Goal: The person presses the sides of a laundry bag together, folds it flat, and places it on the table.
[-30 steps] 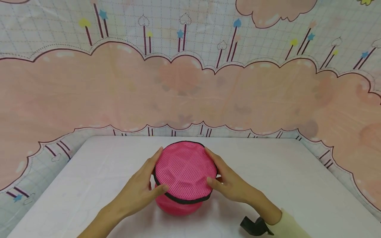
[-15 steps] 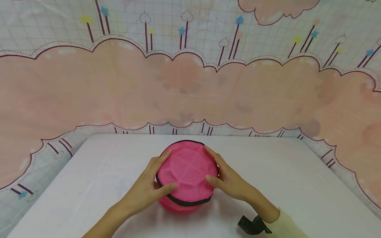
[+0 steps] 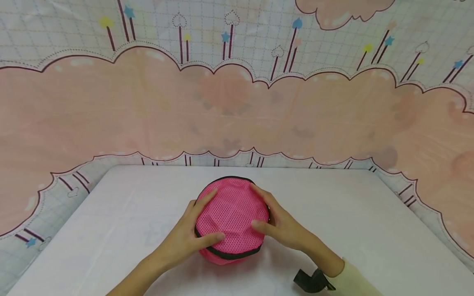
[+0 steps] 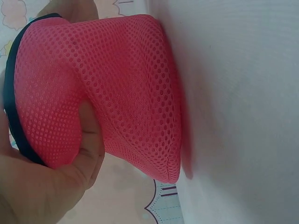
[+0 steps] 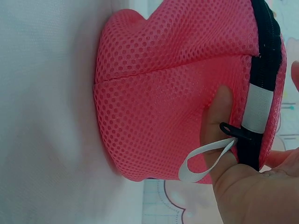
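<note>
A round pink mesh zip bag (image 3: 233, 218) with black trim stands upright on the white table between my hands. My left hand (image 3: 189, 236) grips its left side, thumb and one finger over the top and other fingers against the side wall, which dents inward in the left wrist view. From the right, my right hand (image 3: 286, 226) holds the rim with the thumb on top. The right wrist view shows its fingers under the black zipper (image 5: 265, 39), beside the zipper pull (image 5: 229, 129) and a white ribbon loop (image 5: 189, 170). A white patch (image 5: 258, 108) crosses the zipper.
The white table (image 3: 122, 205) reaches back to a cloth backdrop (image 3: 166, 111) printed with peach clouds, which also hangs along both sides. Near the right sleeve (image 3: 352, 279) is a black curved piece (image 3: 311, 281).
My left hand has slid inward, so its thumb and finger lie farther over the bag's top. The bag's lower part shows less below the rim. My right hand barely shifts.
</note>
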The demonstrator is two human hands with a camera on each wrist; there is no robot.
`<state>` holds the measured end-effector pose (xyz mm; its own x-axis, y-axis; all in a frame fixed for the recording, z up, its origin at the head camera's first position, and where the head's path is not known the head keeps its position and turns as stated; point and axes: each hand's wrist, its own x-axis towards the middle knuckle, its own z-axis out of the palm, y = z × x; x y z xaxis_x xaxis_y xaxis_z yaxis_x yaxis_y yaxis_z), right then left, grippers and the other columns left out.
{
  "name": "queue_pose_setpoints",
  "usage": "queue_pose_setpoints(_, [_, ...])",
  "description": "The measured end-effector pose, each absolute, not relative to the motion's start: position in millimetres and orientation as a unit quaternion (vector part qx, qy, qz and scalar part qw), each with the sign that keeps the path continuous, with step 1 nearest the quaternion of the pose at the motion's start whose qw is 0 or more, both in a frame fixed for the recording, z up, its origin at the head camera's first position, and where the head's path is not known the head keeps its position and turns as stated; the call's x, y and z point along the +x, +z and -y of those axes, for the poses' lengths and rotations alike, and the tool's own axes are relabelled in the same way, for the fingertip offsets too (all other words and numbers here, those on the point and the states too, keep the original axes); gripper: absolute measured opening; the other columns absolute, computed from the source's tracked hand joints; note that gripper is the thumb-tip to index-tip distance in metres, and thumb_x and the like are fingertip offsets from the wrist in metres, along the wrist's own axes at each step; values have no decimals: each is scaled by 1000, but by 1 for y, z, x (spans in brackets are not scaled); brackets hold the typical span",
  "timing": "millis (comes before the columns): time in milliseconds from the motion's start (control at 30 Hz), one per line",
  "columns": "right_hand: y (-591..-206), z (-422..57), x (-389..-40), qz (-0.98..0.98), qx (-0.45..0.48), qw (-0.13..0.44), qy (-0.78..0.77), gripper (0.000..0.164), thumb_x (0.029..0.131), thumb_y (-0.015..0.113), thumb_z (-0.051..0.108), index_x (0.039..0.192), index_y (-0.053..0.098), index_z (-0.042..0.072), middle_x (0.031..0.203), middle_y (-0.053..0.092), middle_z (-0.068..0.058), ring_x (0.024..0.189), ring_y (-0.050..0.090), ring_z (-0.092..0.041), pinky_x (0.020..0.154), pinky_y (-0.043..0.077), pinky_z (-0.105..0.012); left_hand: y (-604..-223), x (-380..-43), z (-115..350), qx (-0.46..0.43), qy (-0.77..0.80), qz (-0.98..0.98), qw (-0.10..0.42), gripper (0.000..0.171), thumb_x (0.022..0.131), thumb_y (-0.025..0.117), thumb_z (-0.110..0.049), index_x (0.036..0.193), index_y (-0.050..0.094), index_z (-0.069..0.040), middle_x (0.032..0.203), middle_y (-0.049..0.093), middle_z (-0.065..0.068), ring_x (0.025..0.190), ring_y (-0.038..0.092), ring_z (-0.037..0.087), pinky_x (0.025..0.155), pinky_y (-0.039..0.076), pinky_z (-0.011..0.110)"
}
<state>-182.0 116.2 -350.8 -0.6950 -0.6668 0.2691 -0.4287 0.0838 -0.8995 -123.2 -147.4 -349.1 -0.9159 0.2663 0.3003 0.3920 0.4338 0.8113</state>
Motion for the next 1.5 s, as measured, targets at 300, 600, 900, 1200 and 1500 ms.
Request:
queue_pose_setpoints(300, [-353, -114, -183, -737, -380, 95, -551, 77, 92, 64, 15, 153, 18, 24, 151, 20, -2, 132, 31, -27, 102, 37, -29, -351, -123, 147, -184, -499, 845, 51, 89, 79, 78, -36, 150, 25, -39, 116, 42, 5, 104, 53, 19, 85, 48, 36])
queue_pose_setpoints(600, [-356, -114, -183, -757, -374, 82, -529, 78, 91, 66, 16, 153, 19, 25, 149, 23, -1, 130, 32, -24, 102, 37, -30, -356, -126, 149, -189, -498, 845, 46, 92, 77, 80, -36, 150, 24, -38, 117, 42, 6, 104, 53, 20, 85, 47, 38])
queue_pose_setpoints(900, [-357, -113, -182, -770, -368, 75, -517, 78, 91, 66, 19, 154, 19, 24, 149, 25, -1, 130, 33, -23, 104, 33, -32, -357, -126, 152, -182, -504, 844, 23, 94, 76, 80, -36, 150, 22, -39, 125, 40, 10, 109, 50, 24, 89, 44, 45])
queue_pose_setpoints(1200, [-359, -113, -181, -782, -361, 78, -502, 80, 90, 67, 21, 154, 19, 24, 148, 27, -3, 129, 35, -22, 103, 34, -36, -357, -125, 154, -189, -492, 850, 3, 96, 76, 80, -37, 151, 20, -38, 126, 40, 10, 112, 49, 24, 90, 42, 47])
queue_pose_setpoints(1500, [-362, -112, -181, -781, -370, 79, -497, 78, 90, 67, 21, 153, 21, 24, 148, 27, -3, 131, 33, -23, 105, 33, -38, -359, -126, 157, -196, -500, 843, -7, 97, 75, 81, -36, 151, 20, -36, 132, 39, 11, 116, 47, 25, 93, 40, 49])
